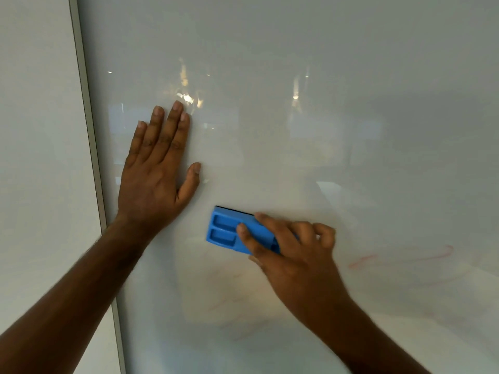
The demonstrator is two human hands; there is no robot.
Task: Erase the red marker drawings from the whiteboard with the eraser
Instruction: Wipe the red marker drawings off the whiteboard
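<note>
A glossy whiteboard (324, 76) fills most of the view. My right hand (294, 255) grips a blue plastic eraser (224, 230) and presses it flat against the board, low and centre. My left hand (156, 168) lies flat on the board with fingers spread, up and to the left of the eraser. A faint red marker line (399, 256) curves to the right of my right hand. Paler red smears (232, 303) show on the board below the eraser.
The board's grey metal frame edge (89, 125) runs down the left side, with a plain pale wall (37, 157) beyond it. Reflections of lights shine on the board above my left hand.
</note>
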